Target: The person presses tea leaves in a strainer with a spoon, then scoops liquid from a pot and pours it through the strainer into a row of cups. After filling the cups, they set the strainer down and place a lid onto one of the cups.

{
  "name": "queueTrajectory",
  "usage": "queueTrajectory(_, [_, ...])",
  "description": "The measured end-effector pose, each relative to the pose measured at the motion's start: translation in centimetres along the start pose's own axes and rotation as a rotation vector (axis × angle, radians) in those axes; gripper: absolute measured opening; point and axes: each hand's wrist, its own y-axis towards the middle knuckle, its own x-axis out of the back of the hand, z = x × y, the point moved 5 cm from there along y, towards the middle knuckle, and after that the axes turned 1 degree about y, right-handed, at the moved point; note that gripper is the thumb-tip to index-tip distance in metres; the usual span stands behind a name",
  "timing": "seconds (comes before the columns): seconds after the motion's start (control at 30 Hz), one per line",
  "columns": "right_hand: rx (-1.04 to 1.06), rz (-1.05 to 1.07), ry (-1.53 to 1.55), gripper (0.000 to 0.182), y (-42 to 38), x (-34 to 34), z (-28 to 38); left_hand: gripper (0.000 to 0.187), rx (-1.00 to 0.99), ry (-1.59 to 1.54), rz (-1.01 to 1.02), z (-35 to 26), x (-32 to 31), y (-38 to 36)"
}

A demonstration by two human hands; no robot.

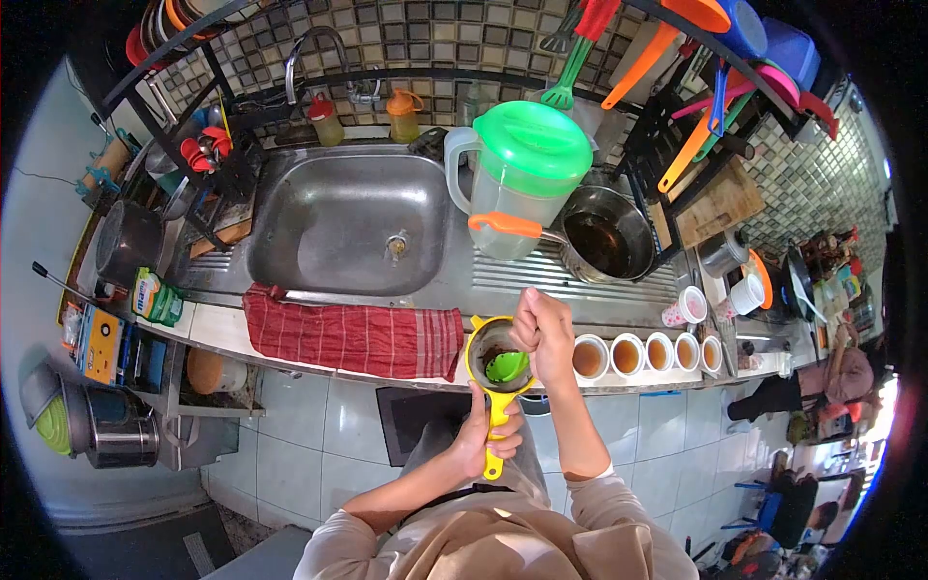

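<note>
My left hand (486, 440) is wrapped round the handle of a yellow strainer (497, 413) at the counter's front edge. Dark wet residue lies in its mesh. A green spoon (507, 366) has its bowl down inside the strainer. Over the strainer's right side, my right hand (543, 333) is closed on the spoon; its handle is mostly hidden by the fingers. Just right of that hand, a row of several paper cups (591, 357) holds brown liquid. Behind the hands stands a saucepan (607, 232) with an orange handle and dark liquid in the bottom.
A large pitcher (527, 159) with a green lid stands beside the saucepan. Left of it is a steel sink (348, 222), with a red checked cloth (353, 333) along the front edge. Another cup (684, 306) lies tilted behind the row. Utensils hang from a black rack (677, 19).
</note>
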Motion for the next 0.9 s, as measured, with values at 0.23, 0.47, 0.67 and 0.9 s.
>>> queueTrajectory(0.23, [-0.126, 0.240, 0.036, 0.034, 0.1, -0.7, -0.4, 0.064, 0.004, -0.006, 0.008, 0.0, 0.0, 0.0])
queueTrajectory(0.47, [-0.185, 0.479, -0.137, 0.036, -0.1, -2.4, -0.7, 0.064, 0.006, -0.009, 0.003, -0.1, -0.2, -0.1])
queueTrajectory(0.67, [-0.152, 0.452, -0.116, 0.035, -0.1, -2.0, -0.6, 0.063, 0.006, -0.011, 0.013, -0.1, -0.2, -0.1])
queueTrajectory(0.9, [-0.070, 0.154, 0.025, 0.038, 0.6, 0.0, -0.3, 0.063, 0.015, 0.009, 0.014, -0.3, -0.2, -0.2])
